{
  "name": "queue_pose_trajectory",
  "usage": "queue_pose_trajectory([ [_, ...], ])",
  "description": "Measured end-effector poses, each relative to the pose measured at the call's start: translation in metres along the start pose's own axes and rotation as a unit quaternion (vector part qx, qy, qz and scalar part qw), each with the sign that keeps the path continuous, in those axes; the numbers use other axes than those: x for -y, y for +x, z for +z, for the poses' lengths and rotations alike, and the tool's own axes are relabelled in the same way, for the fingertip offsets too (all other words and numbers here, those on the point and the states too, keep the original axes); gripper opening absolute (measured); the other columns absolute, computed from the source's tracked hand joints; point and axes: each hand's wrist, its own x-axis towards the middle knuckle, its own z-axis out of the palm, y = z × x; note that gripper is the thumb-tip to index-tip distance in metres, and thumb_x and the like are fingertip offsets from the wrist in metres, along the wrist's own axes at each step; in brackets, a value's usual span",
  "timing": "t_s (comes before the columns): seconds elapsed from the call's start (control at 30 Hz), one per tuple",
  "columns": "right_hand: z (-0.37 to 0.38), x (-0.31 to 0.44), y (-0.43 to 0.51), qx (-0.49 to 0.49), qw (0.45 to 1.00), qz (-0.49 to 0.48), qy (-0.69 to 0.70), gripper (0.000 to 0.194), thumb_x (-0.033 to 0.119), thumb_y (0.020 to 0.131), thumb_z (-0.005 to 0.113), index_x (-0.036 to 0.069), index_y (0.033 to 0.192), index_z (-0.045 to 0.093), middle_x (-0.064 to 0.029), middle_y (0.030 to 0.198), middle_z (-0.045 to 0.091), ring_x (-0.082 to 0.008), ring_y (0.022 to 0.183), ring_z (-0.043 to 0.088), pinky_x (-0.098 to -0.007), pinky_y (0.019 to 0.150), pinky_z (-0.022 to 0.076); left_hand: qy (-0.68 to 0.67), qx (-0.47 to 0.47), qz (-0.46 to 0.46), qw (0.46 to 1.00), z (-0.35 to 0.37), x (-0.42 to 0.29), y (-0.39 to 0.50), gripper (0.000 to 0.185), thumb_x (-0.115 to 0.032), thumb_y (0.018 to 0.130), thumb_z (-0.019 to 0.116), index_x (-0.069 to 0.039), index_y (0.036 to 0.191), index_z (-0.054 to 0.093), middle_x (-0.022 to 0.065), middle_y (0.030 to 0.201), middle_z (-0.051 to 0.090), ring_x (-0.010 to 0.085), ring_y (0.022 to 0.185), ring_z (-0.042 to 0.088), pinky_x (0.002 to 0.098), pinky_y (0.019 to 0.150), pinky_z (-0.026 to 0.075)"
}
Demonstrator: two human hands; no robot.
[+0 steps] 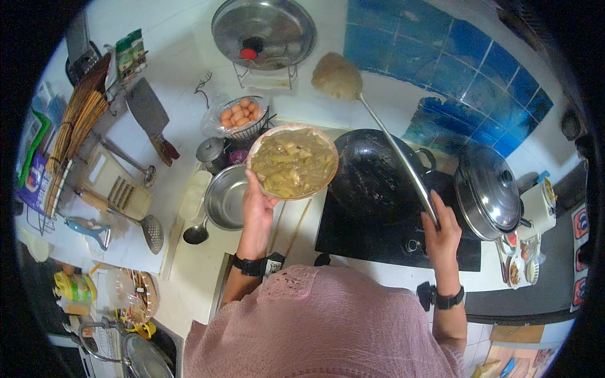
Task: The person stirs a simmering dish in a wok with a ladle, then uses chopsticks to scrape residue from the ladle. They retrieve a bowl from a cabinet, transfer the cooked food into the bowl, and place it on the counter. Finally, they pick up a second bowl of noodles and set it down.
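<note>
My left hand [258, 208] grips the near left rim of a bowl [333, 177] filled with greenish-brown cooked food in sauce [293, 163]. The bowl is held up over the counter, just left of the wok. In my right hand [443, 231] is the handle of a long metal wok spatula [397, 146]. Its broad, stained blade [336, 78] is raised beyond the wok, in front of the wall tiles. A dark wok [368, 179] sits on the black cooktop [453, 255], with a few smears of residue inside.
Left of the bowl stand a steel basin [222, 208], a black ladle [195, 234] and a wire basket of eggs [241, 115]. Chopsticks [298, 227] lie on the counter. A lidded steel pot [489, 189] is at the right. Utensils, including a cleaver [147, 108], hang on the left wall.
</note>
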Motion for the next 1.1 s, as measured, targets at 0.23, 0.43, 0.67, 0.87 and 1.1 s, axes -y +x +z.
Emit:
queue_pose_trajectory([
  [0.23, -0.005, 0.012, -0.034, 0.016, 0.994, -0.070, -0.077, 0.043, -0.001, 0.077, 0.068, 0.017, 0.117, 0.065, -0.0098, 0.084, 0.060, -0.0208, 0.064, 0.059, -0.0295, 0.056, 0.0493, -0.005, 0.004, -0.009, 1.000, 0.011, 0.004, 0.001, 0.061, -0.050, 0.096, 0.041, 0.002, 0.128, 0.045, 0.0157, 0.125, 0.056, 0.0236, 0.106, 0.061, 0.0371, 0.087, 0.053],
  [0.43, 0.000, 0.007, -0.044, -0.029, 0.988, -0.086, -0.126, 0.044, -0.002, 0.076, 0.068, 0.020, 0.114, 0.067, -0.0085, 0.082, 0.060, -0.0205, 0.064, 0.058, -0.0293, 0.053, 0.0487, -0.002, 0.014, -0.021, 1.000, 0.016, 0.005, 0.002, 0.060, -0.049, 0.096, 0.040, 0.002, 0.127, 0.045, 0.0158, 0.123, 0.057, 0.0236, 0.106, 0.061, 0.0373, 0.087, 0.053],
  [0.67, 0.021, 0.001, -0.055, -0.030, 0.964, -0.114, -0.240, 0.046, -0.002, 0.070, 0.068, 0.024, 0.107, 0.070, -0.0082, 0.083, 0.058, -0.0226, 0.066, 0.057, -0.0315, 0.053, 0.0469, 0.006, 0.023, -0.040, 0.999, 0.015, 0.004, 0.003, 0.063, -0.052, 0.094, 0.044, -0.002, 0.131, 0.042, 0.0138, 0.129, 0.054, 0.0244, 0.112, 0.058, 0.0382, 0.091, 0.051],
  [0.87, 0.008, -0.002, -0.077, -0.011, 0.964, -0.109, -0.241, 0.041, 0.001, 0.071, 0.071, 0.024, 0.105, 0.070, -0.0102, 0.086, 0.059, -0.0231, 0.070, 0.058, -0.0312, 0.054, 0.0471, 0.013, 0.018, -0.052, 0.998, 0.016, 0.000, 0.002, 0.066, -0.055, 0.091, 0.046, -0.004, 0.132, 0.042, 0.0121, 0.131, 0.053, 0.0242, 0.116, 0.056, 0.0389, 0.093, 0.050],
  [1.1, -0.006, 0.003, -0.080, 0.005, 1.000, -0.001, -0.017, 0.045, -0.004, 0.076, 0.068, 0.018, 0.115, 0.066, -0.0083, 0.084, 0.056, -0.0195, 0.074, 0.055, -0.0269, 0.060, 0.0457, 0.001, -0.011, -0.037, 0.999, 0.016, 0.000, 0.004, 0.064, -0.051, 0.094, 0.046, 0.003, 0.127, 0.045, 0.0187, 0.121, 0.057, 0.0275, 0.104, 0.062, 0.0405, 0.085, 0.053],
])
